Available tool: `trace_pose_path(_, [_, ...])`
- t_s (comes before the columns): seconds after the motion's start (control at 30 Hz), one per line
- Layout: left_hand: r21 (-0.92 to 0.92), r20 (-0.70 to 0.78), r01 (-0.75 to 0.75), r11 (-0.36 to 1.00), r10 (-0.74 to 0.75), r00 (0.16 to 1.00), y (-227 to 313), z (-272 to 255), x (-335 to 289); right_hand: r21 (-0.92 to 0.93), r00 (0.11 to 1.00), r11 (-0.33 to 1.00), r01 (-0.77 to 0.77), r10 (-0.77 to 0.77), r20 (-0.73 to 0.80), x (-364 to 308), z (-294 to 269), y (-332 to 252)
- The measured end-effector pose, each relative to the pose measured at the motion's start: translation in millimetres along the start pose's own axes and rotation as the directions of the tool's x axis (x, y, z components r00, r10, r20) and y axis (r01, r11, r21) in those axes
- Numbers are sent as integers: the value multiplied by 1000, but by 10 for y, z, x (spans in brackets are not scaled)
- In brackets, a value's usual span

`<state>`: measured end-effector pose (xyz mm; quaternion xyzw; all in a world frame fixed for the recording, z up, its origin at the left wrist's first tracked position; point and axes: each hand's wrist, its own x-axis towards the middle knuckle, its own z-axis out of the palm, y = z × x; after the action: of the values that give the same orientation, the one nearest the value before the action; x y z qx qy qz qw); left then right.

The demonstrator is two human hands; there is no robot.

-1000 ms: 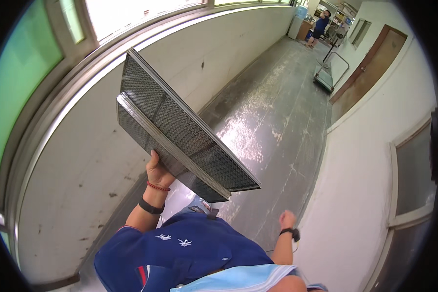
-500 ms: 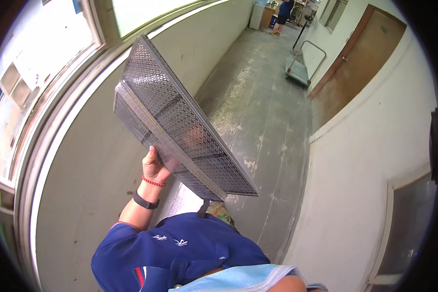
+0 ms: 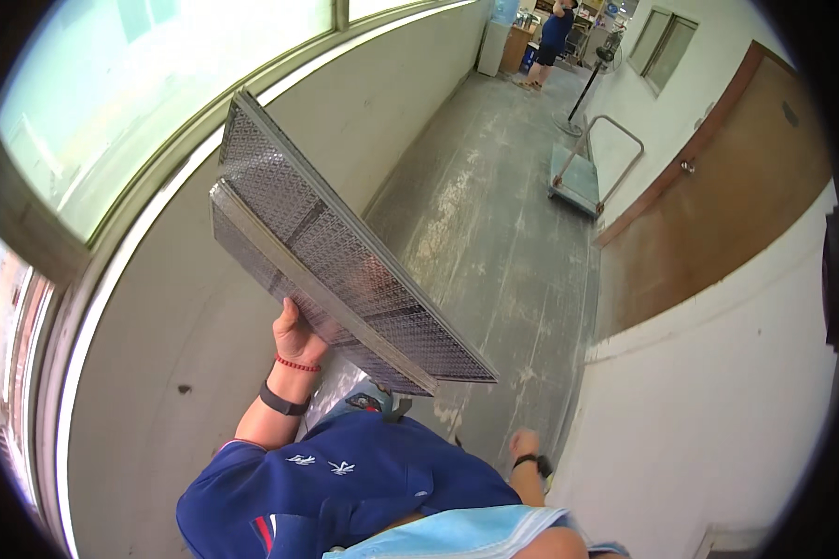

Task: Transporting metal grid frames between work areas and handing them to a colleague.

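My left hand (image 3: 298, 334) grips a bundle of thin, dark, grid-patterned trays (image 3: 336, 242) by its lower left side, the thumb lying up against it. The bundle is tilted, its top pointing away to the left, and layered edges show along its right side. A greyish band or edge (image 3: 322, 284) runs lengthwise down it. Most of the left fingers are hidden beneath. Low on the right, my right hand (image 3: 524, 443) hangs beside my body, apart from the bundle. It looks small there, and its fingers cannot be made out.
A grey, worn corridor floor (image 3: 494, 252) stretches ahead. On the right are a flatbed trolley (image 3: 576, 179), a standing fan (image 3: 606, 54) and a brown door (image 3: 718, 186). A windowed wall (image 3: 373, 121) runs along the left. Far ahead stands another person (image 3: 555, 42) near a water dispenser (image 3: 494, 42).
I have moved forward along the corridor; the trolley and door appear nearer. My right hand has come into view. My left hand keeps its hold on the trays.
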<state>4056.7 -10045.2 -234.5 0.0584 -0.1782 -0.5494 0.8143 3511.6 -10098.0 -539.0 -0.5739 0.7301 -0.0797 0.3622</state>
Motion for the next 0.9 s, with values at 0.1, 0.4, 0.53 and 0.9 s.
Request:
trace_pose_path(0.1, [17,-15,-34,999,34,999,-150,-293,1012,682,993,731,1,79,-86,1383,-536,-1348])
trace_pose_path(0.4, [75,5,97,992,-97,995,-734,-553,4516,789,976,574,-220,132,176,3697,-175,-2761])
trace_pose_path(0.53, [64,-38,155,986,-153,987,-1146,-531,5840,80,990,996,-50,39,136,3844,-235,-2504])
trace_pose_path(0.9, [86,-10,297,951,-298,955,-3039,-652,9508,-291,964,950,-114,177,200,6733,-852,-3175])
